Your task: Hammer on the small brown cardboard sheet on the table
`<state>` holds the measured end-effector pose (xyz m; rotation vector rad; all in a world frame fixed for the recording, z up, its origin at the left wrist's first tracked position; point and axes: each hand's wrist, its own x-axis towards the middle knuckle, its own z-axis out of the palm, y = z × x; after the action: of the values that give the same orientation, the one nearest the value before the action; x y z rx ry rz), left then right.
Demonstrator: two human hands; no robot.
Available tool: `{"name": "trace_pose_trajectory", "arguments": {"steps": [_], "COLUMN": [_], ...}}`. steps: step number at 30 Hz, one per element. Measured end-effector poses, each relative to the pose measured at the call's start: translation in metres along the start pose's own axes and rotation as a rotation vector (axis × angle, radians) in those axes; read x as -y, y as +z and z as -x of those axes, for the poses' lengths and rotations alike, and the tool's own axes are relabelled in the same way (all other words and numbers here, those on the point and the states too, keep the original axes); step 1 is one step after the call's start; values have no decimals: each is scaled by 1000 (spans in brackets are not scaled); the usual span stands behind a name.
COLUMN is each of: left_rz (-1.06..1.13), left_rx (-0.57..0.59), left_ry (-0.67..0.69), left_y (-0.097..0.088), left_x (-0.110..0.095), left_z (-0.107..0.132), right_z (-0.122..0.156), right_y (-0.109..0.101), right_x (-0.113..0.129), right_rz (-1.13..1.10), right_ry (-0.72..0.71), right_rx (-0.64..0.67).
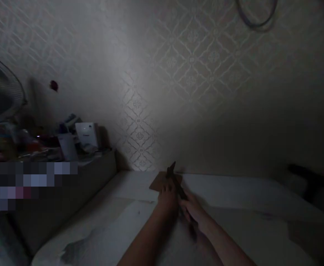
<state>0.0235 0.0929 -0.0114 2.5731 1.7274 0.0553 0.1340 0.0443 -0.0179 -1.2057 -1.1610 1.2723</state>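
A hammer point(180, 188) with a dark head is in my right hand point(193, 212), its fingers wrapped round the handle. The hammer head is over a flat brown board point(157, 182) lying near the wall. My left hand point(167, 197) is on the near side of this board, with its bent fingers over the edge. Whether a small thing is between those fingertips I cannot tell in the dim light. The hammer covers part of the board.
A pale surface point(231, 192) meets the patterned wall point(192, 74). To the left, a cabinet point(95, 177) bears a white box point(87, 133) and blurred clutter beside a round mirror point(1, 88). A dark object point(311, 181) is at right; a cable loop point(255, 26) hangs above.
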Motion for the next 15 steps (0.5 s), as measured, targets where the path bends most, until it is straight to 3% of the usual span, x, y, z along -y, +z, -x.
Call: {"name": "trace_pose_trajectory", "arguments": {"steps": [6,15], "left_rz": [25,2], "left_rx": [6,-7], "left_ry": [-48,-12], "left_y": [1,-1], "left_x": [-1,-1], "left_z": [-1,1], "right_z": [1,2], "right_y": [-2,-2], "right_x": [2,2], "right_rz": [34,46], "right_ry": [3,3], "right_rx": [34,31]}}
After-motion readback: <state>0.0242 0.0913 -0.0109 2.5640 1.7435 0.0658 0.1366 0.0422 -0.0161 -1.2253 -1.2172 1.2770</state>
